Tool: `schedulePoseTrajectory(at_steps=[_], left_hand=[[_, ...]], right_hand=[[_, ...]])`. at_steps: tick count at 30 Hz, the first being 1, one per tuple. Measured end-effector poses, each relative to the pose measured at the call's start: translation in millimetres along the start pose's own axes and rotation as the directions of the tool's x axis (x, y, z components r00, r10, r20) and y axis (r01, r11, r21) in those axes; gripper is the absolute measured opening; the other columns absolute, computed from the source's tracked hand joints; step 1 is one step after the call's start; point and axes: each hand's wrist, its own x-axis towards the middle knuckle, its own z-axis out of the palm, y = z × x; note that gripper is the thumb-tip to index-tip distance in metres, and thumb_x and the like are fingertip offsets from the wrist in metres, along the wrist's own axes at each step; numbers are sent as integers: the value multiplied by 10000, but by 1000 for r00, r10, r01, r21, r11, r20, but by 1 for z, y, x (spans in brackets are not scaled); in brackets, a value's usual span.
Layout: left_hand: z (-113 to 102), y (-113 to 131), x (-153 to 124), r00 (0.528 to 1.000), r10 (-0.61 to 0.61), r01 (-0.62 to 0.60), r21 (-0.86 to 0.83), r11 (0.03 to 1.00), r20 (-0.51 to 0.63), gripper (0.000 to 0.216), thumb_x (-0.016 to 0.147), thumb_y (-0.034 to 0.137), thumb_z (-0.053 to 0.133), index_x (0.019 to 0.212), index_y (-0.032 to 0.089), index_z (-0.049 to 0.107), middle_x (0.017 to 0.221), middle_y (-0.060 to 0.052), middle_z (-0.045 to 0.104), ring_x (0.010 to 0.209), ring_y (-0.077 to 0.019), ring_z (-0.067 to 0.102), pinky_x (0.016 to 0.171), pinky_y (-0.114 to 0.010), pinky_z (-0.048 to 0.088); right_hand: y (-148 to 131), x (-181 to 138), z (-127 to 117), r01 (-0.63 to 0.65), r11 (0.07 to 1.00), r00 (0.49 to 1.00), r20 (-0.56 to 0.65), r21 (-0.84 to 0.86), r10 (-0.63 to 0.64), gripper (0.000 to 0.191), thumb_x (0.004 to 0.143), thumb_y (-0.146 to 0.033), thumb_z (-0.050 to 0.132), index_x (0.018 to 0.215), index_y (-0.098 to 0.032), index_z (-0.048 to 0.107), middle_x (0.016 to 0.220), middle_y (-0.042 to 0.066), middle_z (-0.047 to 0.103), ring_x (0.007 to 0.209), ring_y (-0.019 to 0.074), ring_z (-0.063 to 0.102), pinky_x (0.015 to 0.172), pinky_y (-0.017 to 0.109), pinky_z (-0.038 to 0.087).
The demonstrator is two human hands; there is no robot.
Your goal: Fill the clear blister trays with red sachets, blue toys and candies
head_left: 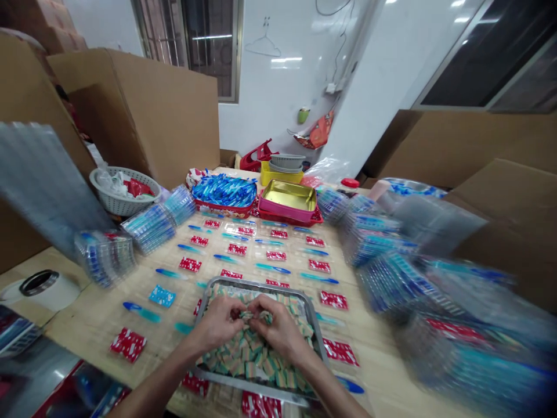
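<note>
A metal tray [324, 348] sits in front of me, filled with small striped blocks [250, 370] in teal green and beige. Above the pile, at the tray's middle, my left hand [221, 322] pinches a small striped block with thumb and fingertips. Close beside it, fingers curled inward, my right hand [279, 326] also pinches a small striped block. The fingers partly cover both pieces. Around the tray lie clear plastic packs, several with a blue pen [141, 312] and a red patterned packet [127, 344]. One packet [162, 295] is blue.
Toward the back stand a red tin of blue pens [224, 191] and a gold-lined tray [289, 196]. Stacked clear packs line the left [150, 228] and right [391, 284]. A grey basket [124, 200] and a tape roll [50, 290] are at left, with large cardboard boxes [169, 116] behind.
</note>
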Motion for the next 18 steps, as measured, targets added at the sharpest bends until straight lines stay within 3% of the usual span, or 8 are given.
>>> schedulePoseTrajectory(at_steps=[3, 7, 10, 18], left_hand=[[2, -2, -7, 999, -17, 18, 29, 999, -34, 232, 700, 158, 522, 806, 193, 726, 755, -10, 696, 748, -176, 595, 682, -254, 406], [15, -2, -8, 996, -56, 63, 96, 993, -74, 261, 720, 152, 554, 917, 215, 713, 959, -48, 693, 958, -218, 590, 850, -308, 423], [26, -3, -5, 998, -61, 66, 161, 985, -34, 302, 717, 98, 512, 929, 206, 697, 931, -53, 694, 944, -221, 601, 839, -313, 421], [32, -8, -2, 990, -112, 123, 130, 984, -89, 286, 644, 43, 519, 854, 177, 659, 891, -43, 679, 883, -204, 593, 790, -287, 411]], right_hand=[[1, -2, 6, -45, 999, 999, 8, 15, 45, 218, 664, -70, 580, 844, -182, 629, 775, -9, 623, 736, 156, 577, 710, 259, 424], [8, -6, 10, -76, 995, 997, -31, -65, 74, 209, 652, -50, 535, 797, -173, 622, 689, -21, 585, 667, 145, 535, 646, 246, 392], [15, -8, 12, -74, 991, 997, -36, -113, 71, 203, 641, -38, 509, 761, -173, 601, 643, -33, 546, 631, 136, 501, 610, 237, 362], [18, -9, 13, -66, 991, 996, -62, -118, 59, 217, 606, -35, 507, 746, -186, 575, 677, -26, 553, 663, 148, 522, 622, 242, 377]])
